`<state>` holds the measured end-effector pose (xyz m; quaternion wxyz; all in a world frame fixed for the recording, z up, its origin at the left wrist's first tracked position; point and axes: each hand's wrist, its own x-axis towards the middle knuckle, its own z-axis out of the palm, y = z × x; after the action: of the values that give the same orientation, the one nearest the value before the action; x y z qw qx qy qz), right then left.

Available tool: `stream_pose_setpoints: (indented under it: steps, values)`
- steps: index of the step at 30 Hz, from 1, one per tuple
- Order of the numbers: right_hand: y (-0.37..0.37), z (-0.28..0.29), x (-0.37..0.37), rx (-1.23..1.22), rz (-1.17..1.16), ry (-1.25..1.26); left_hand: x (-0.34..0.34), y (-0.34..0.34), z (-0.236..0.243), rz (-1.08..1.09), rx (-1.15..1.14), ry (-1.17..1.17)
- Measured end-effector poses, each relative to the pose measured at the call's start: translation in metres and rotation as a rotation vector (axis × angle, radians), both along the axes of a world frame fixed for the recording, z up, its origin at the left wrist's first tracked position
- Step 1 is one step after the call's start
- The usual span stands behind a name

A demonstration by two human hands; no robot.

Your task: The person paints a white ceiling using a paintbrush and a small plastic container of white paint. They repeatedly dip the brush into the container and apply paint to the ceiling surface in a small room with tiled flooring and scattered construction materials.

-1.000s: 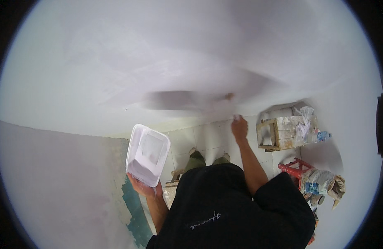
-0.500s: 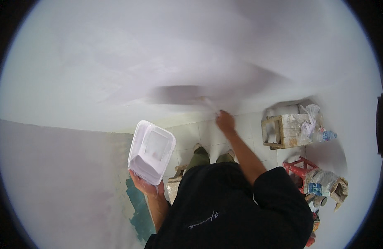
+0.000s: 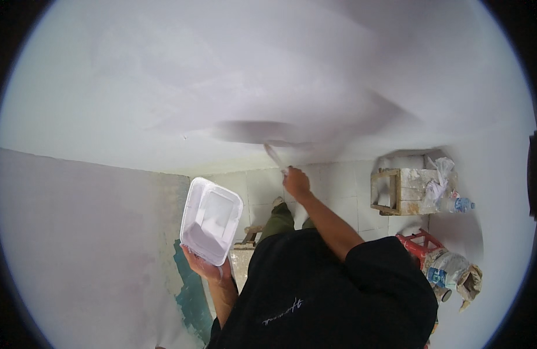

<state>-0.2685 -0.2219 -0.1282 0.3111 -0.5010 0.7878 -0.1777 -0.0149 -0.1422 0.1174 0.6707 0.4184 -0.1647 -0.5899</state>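
Observation:
My left hand point(image 3: 205, 267) grips a white plastic tub point(image 3: 192, 215) from beneath its lower end. Tilted, the tub shows pale, wet-looking paint or filler pooled at that end, and white smears mark my fingers. My right hand point(image 3: 296, 182) is closed around the light handle of what looks like a paintbrush point(image 3: 272, 155). The brush's far end is at the lower part of the white wall point(image 3: 268, 75) ahead of me; whether it touches the wall is hard to tell. A shadow point(image 3: 259, 131) lies on the wall just beyond it.
To the right a wooden box point(image 3: 411, 189) stands by the wall with a plastic bag point(image 3: 440, 180) and a water bottle point(image 3: 461, 205). Nearer are a red stool point(image 3: 418, 243) and a sack point(image 3: 471, 282). On the left, a grey wall point(image 3: 76, 232) has a teal patch point(image 3: 192, 296).
My right hand has moved left and slightly nearer to me, carrying the brush leftward along the wall. The tub stays in my left hand, and the whole view has shifted a little.

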Motion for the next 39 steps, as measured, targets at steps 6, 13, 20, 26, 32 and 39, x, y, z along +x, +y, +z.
stream_pose_setpoints:
  steps: [6, 13, 20, 26, 32, 39]
  values:
    - [0.041, -0.032, -0.128, 0.13, -0.366, 0.149, 0.002, 0.006, 0.007, 0.063, 0.029, -0.022]
    - [0.027, -0.084, -0.07, -0.203, -0.395, 0.41, 0.014, 0.013, -0.001, 0.048, 0.037, -0.104]
    - [0.021, -0.038, -0.003, -0.271, -0.167, 0.079, 0.012, 0.013, 0.01, 0.035, 0.046, -0.111]
    - [0.066, -0.062, -0.093, -0.389, -0.645, 0.402, 0.018, 0.023, 0.005, 0.001, 0.016, -0.159]
    - [0.029, -0.06, -0.037, -0.239, -0.507, 0.302, 0.021, 0.022, 0.009, -0.069, 0.103, -0.077]
    - [0.026, -0.058, -0.021, -0.014, -0.373, 0.143, 0.004, 0.016, 0.017, -0.118, 0.112, -0.203]
